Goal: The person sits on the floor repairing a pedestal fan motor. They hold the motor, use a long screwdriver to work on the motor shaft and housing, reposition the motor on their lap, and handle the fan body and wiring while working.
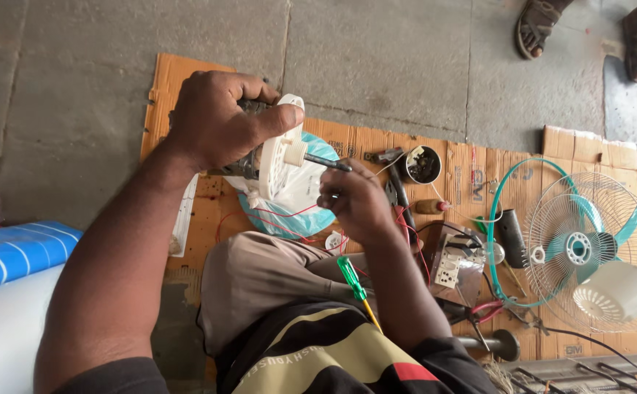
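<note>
My left hand [216,117] grips a white fan motor housing [278,164] with a dark motor inside, holding it up over my lap. My right hand [351,201] pinches a thin dark tool [327,163] whose tip meets the white hub of the housing. Red wires [282,217] trail from the housing down toward my knee. A green-handled screwdriver [355,286] rests on my lap beside my right forearm.
Flattened cardboard [347,138] covers the concrete floor. On it lie a teal fan guard with blades [585,244], a white rear cover [614,290], a small round tin [422,165], a switch box [453,266] and pliers. Another person's sandalled feet [537,25] stand at the far right.
</note>
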